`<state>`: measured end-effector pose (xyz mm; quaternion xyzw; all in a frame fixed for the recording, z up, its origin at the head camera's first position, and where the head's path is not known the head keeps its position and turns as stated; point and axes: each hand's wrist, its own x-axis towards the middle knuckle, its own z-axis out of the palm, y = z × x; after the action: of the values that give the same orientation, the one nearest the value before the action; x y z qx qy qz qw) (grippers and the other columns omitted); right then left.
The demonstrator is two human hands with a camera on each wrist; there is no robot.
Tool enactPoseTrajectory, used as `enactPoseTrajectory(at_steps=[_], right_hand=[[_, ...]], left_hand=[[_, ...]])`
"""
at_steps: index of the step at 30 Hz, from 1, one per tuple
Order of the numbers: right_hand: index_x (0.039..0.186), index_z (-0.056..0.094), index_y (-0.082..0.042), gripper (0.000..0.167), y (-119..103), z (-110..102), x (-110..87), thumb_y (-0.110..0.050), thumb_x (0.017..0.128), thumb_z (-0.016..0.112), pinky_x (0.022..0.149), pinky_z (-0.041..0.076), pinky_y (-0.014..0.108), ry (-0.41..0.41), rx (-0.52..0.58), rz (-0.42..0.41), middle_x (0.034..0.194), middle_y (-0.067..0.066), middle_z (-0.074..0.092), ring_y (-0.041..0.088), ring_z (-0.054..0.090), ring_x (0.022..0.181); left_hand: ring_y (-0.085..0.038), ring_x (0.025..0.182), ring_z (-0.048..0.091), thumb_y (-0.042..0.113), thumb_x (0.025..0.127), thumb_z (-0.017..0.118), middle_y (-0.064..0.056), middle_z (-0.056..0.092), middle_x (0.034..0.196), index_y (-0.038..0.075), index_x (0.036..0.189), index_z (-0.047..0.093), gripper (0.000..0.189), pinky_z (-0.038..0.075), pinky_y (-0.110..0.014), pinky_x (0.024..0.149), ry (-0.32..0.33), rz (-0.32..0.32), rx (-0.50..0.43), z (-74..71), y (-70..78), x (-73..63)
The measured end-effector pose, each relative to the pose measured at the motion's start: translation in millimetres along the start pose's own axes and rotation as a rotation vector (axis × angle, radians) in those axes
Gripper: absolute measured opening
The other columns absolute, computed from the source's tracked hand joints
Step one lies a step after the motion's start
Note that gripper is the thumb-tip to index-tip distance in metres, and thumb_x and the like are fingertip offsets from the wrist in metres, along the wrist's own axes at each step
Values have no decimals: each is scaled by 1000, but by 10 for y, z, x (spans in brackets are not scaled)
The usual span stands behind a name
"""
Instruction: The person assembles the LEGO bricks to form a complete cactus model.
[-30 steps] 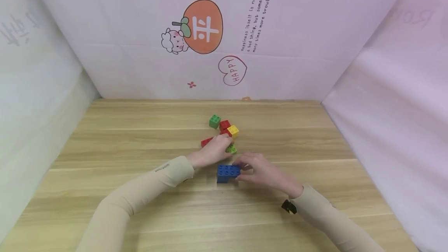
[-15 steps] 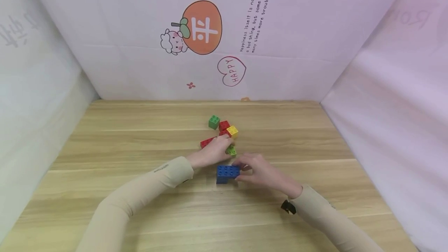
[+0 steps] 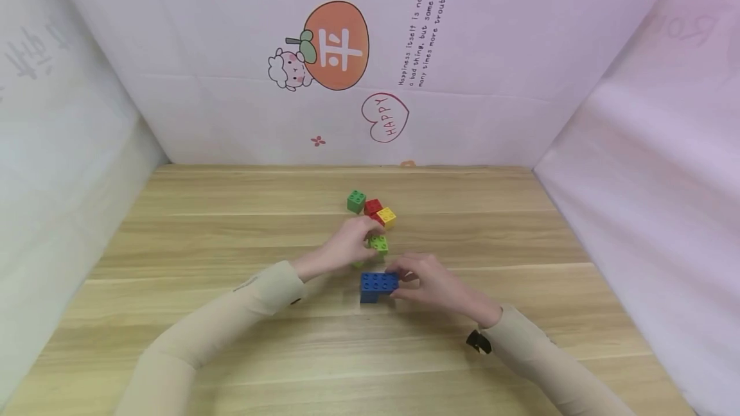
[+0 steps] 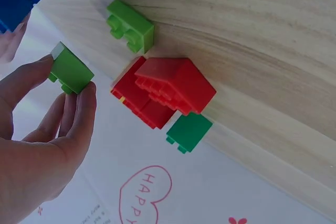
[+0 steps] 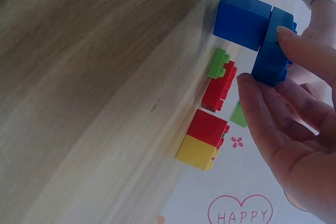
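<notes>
The left hand [image 3: 345, 246] is pinching a lime-green toy brick [image 3: 379, 245] at its fingertips; the right hand [image 3: 429, 283] is gripping the overhanging end of a blue brick stack [image 3: 376, 283].

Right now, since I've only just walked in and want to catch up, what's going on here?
Someone is busy with blocks at a wooden table. The left hand pinches a light-green block, held up off the tabletop. The right hand grips the overhanging end of a long blue block, which sits on a lower blue block. Nearby are a second light-green block, red blocks, a yellow block and a darker green block.
</notes>
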<state>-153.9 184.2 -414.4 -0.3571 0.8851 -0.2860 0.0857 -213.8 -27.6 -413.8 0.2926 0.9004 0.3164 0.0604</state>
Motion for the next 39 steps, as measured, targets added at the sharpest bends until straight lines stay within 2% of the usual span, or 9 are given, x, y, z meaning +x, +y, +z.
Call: enactPoseTrajectory(at_steps=[5, 12, 23, 28, 34, 39], right_hand=[[113, 69, -8, 32, 3, -1, 4, -16, 84, 79, 82, 62, 25, -2, 0, 10, 110, 6, 74, 15, 72, 95], [113, 69, -6, 32, 4, 1, 11, -14, 84, 78, 83, 62, 26, -2, 3, 12, 110, 8, 74, 18, 73, 96], [115, 68, -7, 33, 2, -4, 19, -16, 84, 78, 83, 62, 26, -12, -15, 23, 112, 9, 73, 18, 73, 97], [115, 68, -7, 34, -1, -13, 19, -16, 84, 78, 83, 62, 26, -6, -23, 24, 111, 8, 73, 18, 73, 96], [115, 68, -8, 34, -4, -20, 24, -16, 84, 79, 83, 62, 25, -5, -21, 27, 111, 7, 74, 17, 73, 96], [115, 69, -9, 33, 0, -18, 27, -17, 84, 79, 82, 61, 24, -3, -26, 20, 110, 6, 74, 15, 72, 96]], left_hand=[[-22, 97, 63, 1, 80, 77, -11, 71, 113, 2, 117, 69, 38, 57, -32, 85, 48, 27, 7, -79, 24, -73], [-20, 97, 64, 4, 80, 77, -11, 72, 111, 2, 116, 69, 37, 57, -30, 84, 71, 84, 45, -154, 35, -230], [-20, 102, 66, 4, 80, 77, -10, 71, 115, 4, 118, 68, 38, 59, -32, 89, 64, 33, -28, -189, 54, -472], [-22, 104, 67, 3, 81, 76, -12, 71, 118, 4, 120, 67, 40, 59, -35, 91, 66, 32, -71, -202, 57, -532], [-19, 102, 69, 3, 81, 77, -9, 72, 118, 5, 122, 67, 43, 60, -29, 89, 38, 31, -83, -202, 67, -616], [-20, 102, 69, 4, 81, 77, -10, 72, 118, 5, 122, 67, 42, 60, -29, 89, 44, 34, -91, -184, 72, -669]])
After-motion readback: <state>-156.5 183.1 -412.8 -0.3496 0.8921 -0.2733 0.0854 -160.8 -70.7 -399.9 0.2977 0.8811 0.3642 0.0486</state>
